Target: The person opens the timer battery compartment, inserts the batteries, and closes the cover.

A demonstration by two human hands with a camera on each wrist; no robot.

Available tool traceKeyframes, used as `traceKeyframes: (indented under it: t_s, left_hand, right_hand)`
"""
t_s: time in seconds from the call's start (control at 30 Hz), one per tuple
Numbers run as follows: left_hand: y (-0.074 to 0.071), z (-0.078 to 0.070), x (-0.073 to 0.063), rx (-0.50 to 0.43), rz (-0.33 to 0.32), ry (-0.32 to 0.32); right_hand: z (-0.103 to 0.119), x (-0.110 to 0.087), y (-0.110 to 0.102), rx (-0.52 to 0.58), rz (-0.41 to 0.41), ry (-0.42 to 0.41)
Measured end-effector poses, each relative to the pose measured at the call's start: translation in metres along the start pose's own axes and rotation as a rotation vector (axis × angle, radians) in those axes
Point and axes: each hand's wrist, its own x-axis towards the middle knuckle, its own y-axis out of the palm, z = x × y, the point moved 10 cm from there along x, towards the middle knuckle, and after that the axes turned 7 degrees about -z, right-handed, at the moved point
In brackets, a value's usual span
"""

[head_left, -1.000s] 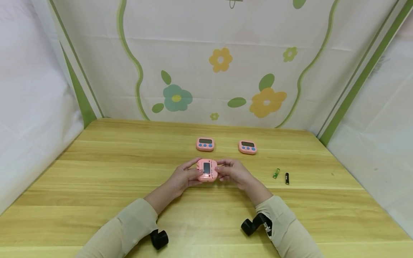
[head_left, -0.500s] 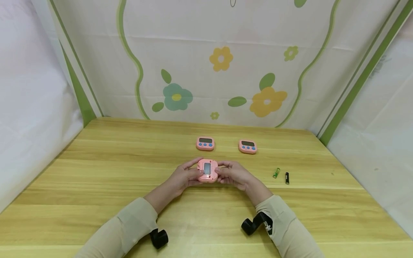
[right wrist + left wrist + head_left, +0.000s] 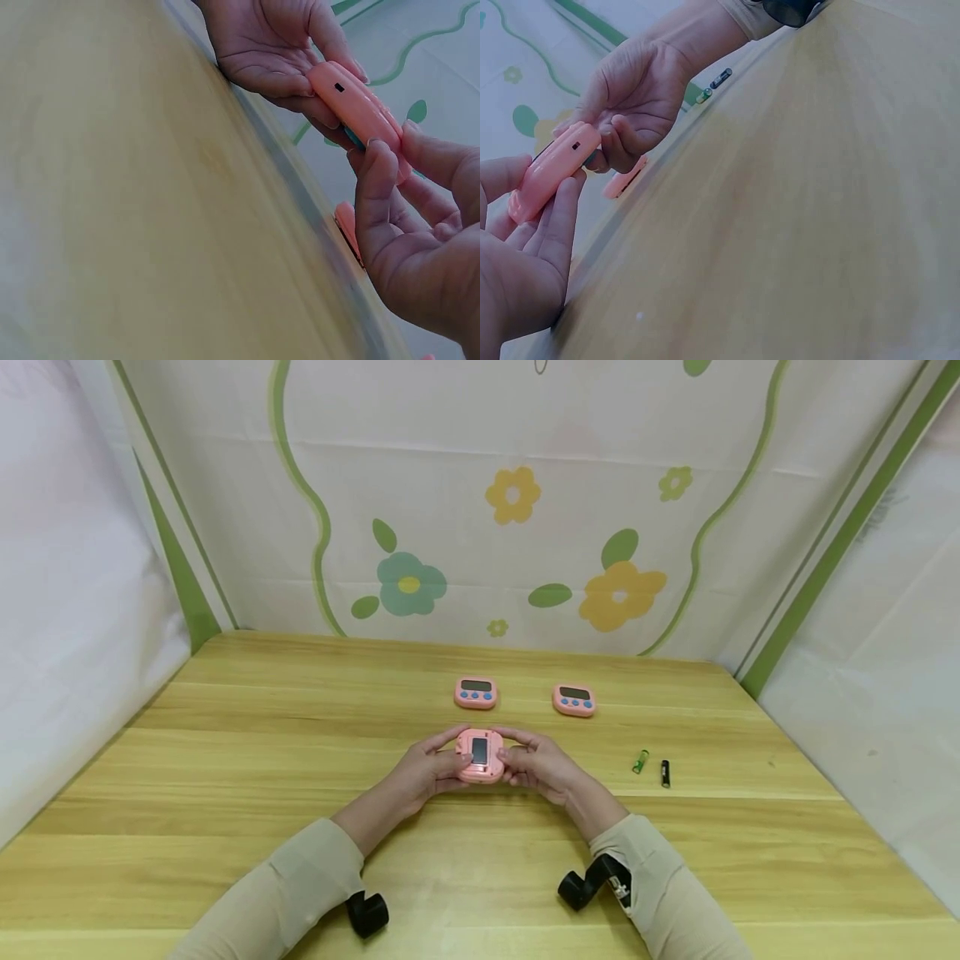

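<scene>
A pink digital timer [image 3: 492,767] is held back side up above the table, its back with a dark rectangular panel facing the head camera. My left hand [image 3: 422,774] grips its left side, thumb on the back and fingers beneath. My right hand [image 3: 546,767] pinches the right side, with the thumb at the edge and the index finger reaching along the top. In the right wrist view the timer [image 3: 361,109] shows its side wall with a small dark slot, and a bit of blue button peeks out underneath.
Two more pink timers, one at centre [image 3: 476,693] and one further right [image 3: 574,701], lie screen up behind the hands. A green battery [image 3: 640,762] and a black battery [image 3: 665,773] lie on the wooden table [image 3: 247,760] to the right. A flowered cloth [image 3: 450,460] hangs behind.
My right index finger has moved further along the timer's top edge. The timer has tilted slightly in both hands, and otherwise stays in place.
</scene>
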Motion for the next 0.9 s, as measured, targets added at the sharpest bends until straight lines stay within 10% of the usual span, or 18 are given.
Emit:
traceKeyframes:
  t_s: [0.53, 0.9]
  left_hand:
    - [0.003, 0.001, 0.0, -0.047, 0.038, -0.026]
    - [0.008, -0.004, -0.004, -0.087, 0.068, -0.007]
  right_hand:
    - [0.002, -0.004, 0.008, 0.056, 0.044, 0.002]
    - [0.023, -0.007, 0.004, -0.142, -0.04, -0.149]
